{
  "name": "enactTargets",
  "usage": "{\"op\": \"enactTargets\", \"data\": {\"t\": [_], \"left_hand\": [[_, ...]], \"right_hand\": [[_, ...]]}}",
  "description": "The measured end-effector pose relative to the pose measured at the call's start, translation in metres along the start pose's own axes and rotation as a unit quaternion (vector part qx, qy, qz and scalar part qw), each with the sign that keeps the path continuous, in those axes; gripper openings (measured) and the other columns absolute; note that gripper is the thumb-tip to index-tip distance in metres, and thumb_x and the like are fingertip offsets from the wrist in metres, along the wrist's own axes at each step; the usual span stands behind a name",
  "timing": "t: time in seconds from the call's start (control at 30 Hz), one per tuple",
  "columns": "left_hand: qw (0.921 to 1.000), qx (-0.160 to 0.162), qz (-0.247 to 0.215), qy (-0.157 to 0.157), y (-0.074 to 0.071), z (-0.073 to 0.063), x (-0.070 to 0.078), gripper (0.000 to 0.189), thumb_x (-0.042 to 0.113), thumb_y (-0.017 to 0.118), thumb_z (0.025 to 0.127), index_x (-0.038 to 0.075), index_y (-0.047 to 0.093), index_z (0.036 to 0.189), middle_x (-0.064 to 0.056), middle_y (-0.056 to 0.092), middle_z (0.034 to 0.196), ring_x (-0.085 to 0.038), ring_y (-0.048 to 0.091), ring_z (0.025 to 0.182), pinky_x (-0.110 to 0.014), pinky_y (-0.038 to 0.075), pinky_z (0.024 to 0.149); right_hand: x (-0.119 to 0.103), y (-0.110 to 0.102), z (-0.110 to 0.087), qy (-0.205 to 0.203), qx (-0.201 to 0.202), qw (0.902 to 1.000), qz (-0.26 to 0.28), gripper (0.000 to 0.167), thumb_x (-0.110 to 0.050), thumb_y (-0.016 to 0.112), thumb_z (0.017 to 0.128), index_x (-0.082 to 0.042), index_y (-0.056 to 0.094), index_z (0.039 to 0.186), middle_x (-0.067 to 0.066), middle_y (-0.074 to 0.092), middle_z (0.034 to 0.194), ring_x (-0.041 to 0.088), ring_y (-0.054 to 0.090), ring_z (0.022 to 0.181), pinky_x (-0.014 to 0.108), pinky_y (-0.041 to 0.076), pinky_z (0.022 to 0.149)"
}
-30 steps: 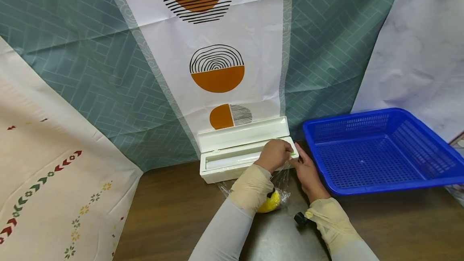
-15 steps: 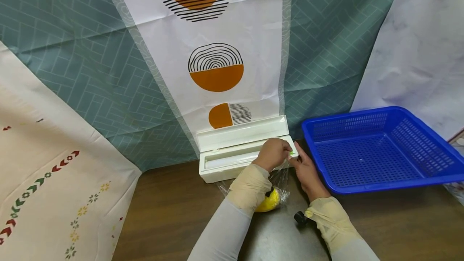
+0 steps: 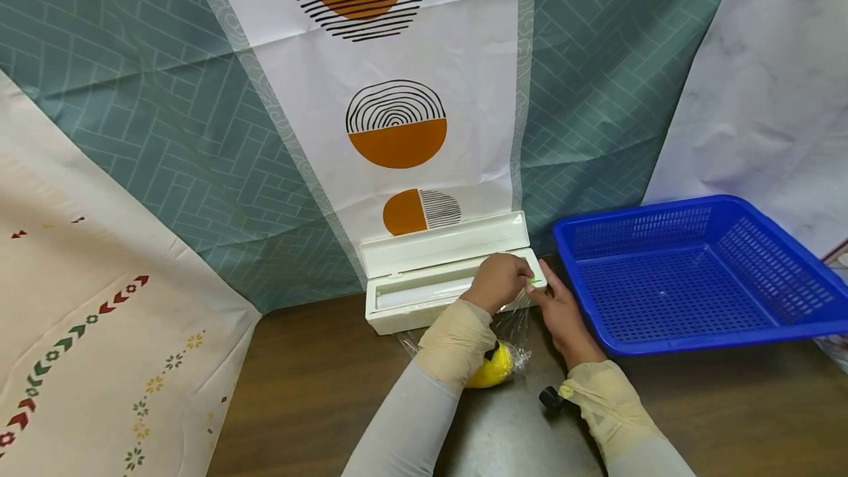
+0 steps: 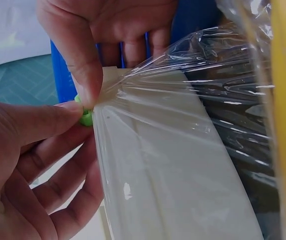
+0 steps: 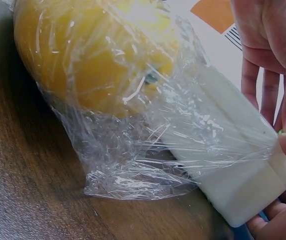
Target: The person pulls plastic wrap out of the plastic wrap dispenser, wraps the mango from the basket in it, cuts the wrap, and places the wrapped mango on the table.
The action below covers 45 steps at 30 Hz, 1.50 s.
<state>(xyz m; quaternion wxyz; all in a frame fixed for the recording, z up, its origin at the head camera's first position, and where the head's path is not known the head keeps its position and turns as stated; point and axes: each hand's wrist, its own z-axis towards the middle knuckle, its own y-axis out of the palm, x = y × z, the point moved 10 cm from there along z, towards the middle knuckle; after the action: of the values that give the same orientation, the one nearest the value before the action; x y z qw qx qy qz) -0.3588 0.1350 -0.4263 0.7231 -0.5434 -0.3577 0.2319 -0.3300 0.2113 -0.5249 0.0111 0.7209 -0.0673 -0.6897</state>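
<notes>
A white cling film dispenser [image 3: 404,315] stands against the backdrop with its lid up and a roll inside. My left hand [image 3: 500,282] pinches a small green slider [image 4: 85,117] between thumb and forefinger at the dispenser's right end. My right hand [image 3: 563,319] grips that same end, thumb against the film by the slider and fingers round behind. Clear cling film [image 5: 133,170] runs gathered from that corner to a smooth, rounded yellow fruit or vegetable [image 5: 98,55] wrapped in it. In the head view the left forearm partly hides the yellow item [image 3: 490,370].
A blue perforated plastic basket [image 3: 596,330] stands just right of the dispenser and right hand. The brown wood-grain table [image 3: 305,389] has a shiny grey area [image 3: 510,440] in front. Patterned cloths [image 3: 199,131] hang close behind and to the left.
</notes>
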Motion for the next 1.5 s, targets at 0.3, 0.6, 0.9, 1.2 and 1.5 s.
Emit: {"op": "enactTargets", "data": {"t": [0.3, 0.6, 0.9, 1.2, 1.5], "left_hand": [[1.0000, -0.003, -0.007, 0.002, -0.002, -0.002, 0.001, 0.020, 0.009, 0.064, 0.094, 0.017, 0.081, 0.101, 0.006, 0.079, 0.101, -0.012, 0.072, 0.096, -0.018, 0.053, 0.086], [1.0000, -0.004, -0.001, 0.003, -0.002, -0.003, -0.001, 0.020, 0.011, 0.064, 0.096, 0.017, 0.081, 0.105, 0.006, 0.078, 0.107, -0.011, 0.072, 0.100, -0.019, 0.053, 0.091], [1.0000, -0.002, 0.005, -0.006, -0.002, -0.007, -0.005, 0.020, 0.013, 0.064, 0.096, 0.019, 0.081, 0.105, 0.006, 0.078, 0.109, -0.010, 0.071, 0.103, -0.018, 0.052, 0.092], [0.9999, -0.004, 0.003, -0.010, -0.003, -0.008, -0.008, 0.018, 0.014, 0.065, 0.096, 0.018, 0.081, 0.104, 0.006, 0.078, 0.109, -0.010, 0.071, 0.104, -0.019, 0.052, 0.093], [0.9998, -0.011, -0.005, -0.015, -0.002, -0.009, -0.011, 0.017, 0.016, 0.066, 0.096, 0.019, 0.081, 0.103, 0.006, 0.079, 0.105, -0.011, 0.071, 0.103, -0.020, 0.053, 0.092]], "right_hand": [[0.000, -0.001, 0.000, -0.012, -0.002, 0.9999, 0.000, 0.070, -0.006, 0.049, 0.104, -0.011, 0.011, 0.163, 0.015, 0.017, 0.168, 0.030, 0.026, 0.151, 0.004, 0.032, 0.097], [0.000, -0.001, 0.001, -0.016, -0.003, 0.9999, -0.001, 0.069, -0.006, 0.048, 0.105, -0.010, 0.011, 0.163, 0.014, 0.018, 0.168, 0.029, 0.024, 0.153, 0.004, 0.031, 0.098], [0.002, -0.002, 0.003, -0.020, -0.002, 0.9998, 0.006, 0.069, -0.004, 0.049, 0.104, -0.009, 0.012, 0.163, 0.014, 0.019, 0.168, 0.028, 0.023, 0.153, 0.004, 0.031, 0.098], [0.002, -0.001, 0.002, -0.018, -0.003, 0.9998, 0.002, 0.068, -0.005, 0.047, 0.105, -0.011, 0.013, 0.163, 0.014, 0.020, 0.168, 0.029, 0.024, 0.152, 0.004, 0.031, 0.097], [0.001, -0.001, 0.000, -0.016, -0.003, 0.9999, 0.003, 0.068, -0.005, 0.047, 0.105, -0.012, 0.013, 0.163, 0.014, 0.020, 0.168, 0.028, 0.025, 0.152, 0.004, 0.032, 0.096]]}}
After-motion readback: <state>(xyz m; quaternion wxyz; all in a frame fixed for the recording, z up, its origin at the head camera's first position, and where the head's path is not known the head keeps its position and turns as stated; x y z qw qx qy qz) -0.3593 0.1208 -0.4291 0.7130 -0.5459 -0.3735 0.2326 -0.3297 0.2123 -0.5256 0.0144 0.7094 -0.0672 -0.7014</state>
